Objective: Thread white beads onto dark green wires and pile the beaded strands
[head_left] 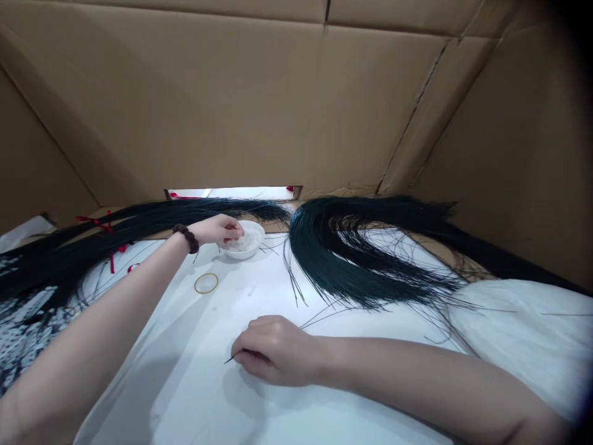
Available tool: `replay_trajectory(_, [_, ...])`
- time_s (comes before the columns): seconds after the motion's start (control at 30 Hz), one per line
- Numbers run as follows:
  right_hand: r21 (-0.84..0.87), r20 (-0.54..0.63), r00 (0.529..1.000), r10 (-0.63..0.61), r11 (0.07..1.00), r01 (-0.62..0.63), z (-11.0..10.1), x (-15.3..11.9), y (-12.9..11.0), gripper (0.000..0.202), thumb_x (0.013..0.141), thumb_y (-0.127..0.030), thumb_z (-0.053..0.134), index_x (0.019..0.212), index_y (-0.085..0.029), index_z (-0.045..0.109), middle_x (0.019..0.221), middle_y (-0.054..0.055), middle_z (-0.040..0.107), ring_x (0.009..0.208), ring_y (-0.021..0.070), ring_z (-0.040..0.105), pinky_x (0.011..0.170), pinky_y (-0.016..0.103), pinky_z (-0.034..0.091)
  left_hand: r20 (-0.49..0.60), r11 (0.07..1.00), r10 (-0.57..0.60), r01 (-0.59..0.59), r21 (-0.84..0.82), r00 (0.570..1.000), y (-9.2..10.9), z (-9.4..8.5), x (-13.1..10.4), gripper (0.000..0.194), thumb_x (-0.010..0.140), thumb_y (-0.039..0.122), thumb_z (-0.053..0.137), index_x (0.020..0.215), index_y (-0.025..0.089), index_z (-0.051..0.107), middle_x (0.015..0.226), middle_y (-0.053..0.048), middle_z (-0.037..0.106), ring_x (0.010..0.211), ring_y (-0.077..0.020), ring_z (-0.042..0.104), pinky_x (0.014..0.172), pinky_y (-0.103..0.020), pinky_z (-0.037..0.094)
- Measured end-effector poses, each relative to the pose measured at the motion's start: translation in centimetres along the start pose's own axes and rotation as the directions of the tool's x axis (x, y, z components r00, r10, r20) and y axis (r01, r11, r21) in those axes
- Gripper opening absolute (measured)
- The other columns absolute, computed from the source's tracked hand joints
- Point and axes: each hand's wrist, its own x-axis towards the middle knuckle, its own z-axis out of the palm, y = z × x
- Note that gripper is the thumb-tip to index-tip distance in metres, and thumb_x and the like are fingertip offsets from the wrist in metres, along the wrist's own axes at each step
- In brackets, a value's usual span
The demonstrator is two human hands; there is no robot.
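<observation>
At the far side of the white work surface, my left hand (221,228) reaches over the left rim of a small white bowl (250,250). Small whitish, translucent pieces (250,240) lie in that bowl. Its fingertips are pinched together there, and whatever they hold is too small to make out. Nearer to me, my right hand (275,351) rests low over the surface, closed on a thin dark strand (228,360) whose short end pokes out past the thumb and forefinger. A dark brown band (186,238) circles my left wrist.
A thick bundle of dark green-black strands (319,259) curves across the back right. More dark strands (134,216) tied with red ribbon (96,222) lie at the left. A yellowish ring (206,283) is on the white surface (194,395). Cardboard walls (231,105) enclose the back and sides.
</observation>
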Motion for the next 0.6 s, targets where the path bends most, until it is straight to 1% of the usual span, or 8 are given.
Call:
replay_trajectory(0.13, [0.005, -0.012, 1.000, -0.009, 1.000, 0.009, 0.0, 0.0, 0.0, 0.015, 0.081, -0.015, 0.039, 0.081, -0.016, 0.054, 0.069, 0.002, 0.062, 0.061, 0.0111, 0.053, 0.065, 0.021, 0.042, -0.047, 0.992, 0.005, -0.011, -0.124, 0.999, 0.4, -0.3, -0.3, 0.027, 0.066, 0.038, 0.057, 0.077, 0.014, 0.059, 0.073, -0.002, 0.061, 0.063, -0.0108, 0.055, 0.060, -0.022, 0.044])
replay_trajectory(0.27, [0.003, -0.020, 1.000, -0.016, 1.000, 0.016, 0.0, 0.0, 0.0, 0.016, 0.081, -0.016, 0.039, 0.080, -0.015, 0.054, 0.068, 0.002, 0.062, 0.060, 0.0111, 0.053, 0.064, 0.020, 0.041, -0.084, 0.983, -0.031, 0.015, -0.183, 0.996, 0.3, -0.7, -0.4, 0.026, 0.061, 0.035, 0.062, 0.075, 0.013, 0.061, 0.072, -0.003, 0.062, 0.060, -0.0111, 0.055, 0.056, -0.022, 0.044])
replay_trajectory(0.4, [0.011, -0.030, 0.999, -0.021, 1.000, 0.021, -0.1, 0.0, 0.0, 0.016, 0.081, -0.015, 0.038, 0.080, -0.015, 0.054, 0.067, 0.002, 0.062, 0.060, 0.0108, 0.052, 0.064, 0.020, 0.042, -0.119, 0.980, -0.062, 0.038, -0.196, 0.991, -0.2, -0.7, -0.2, 0.024, 0.057, 0.032, 0.064, 0.072, 0.014, 0.062, 0.068, -0.002, 0.063, 0.060, -0.0118, 0.055, 0.054, -0.022, 0.044])
replay_trajectory(0.6, [0.009, -0.023, 1.000, -0.011, 1.000, 0.011, 0.0, 0.0, 0.0, 0.016, 0.081, -0.016, 0.038, 0.080, -0.016, 0.054, 0.068, 0.002, 0.061, 0.060, 0.0111, 0.052, 0.064, 0.020, 0.042, -0.139, 0.985, -0.073, 0.050, -0.163, 0.988, -0.7, -0.5, 0.2, 0.025, 0.058, 0.035, 0.063, 0.071, 0.014, 0.064, 0.063, -0.002, 0.062, 0.057, -0.0126, 0.054, 0.053, -0.023, 0.043])
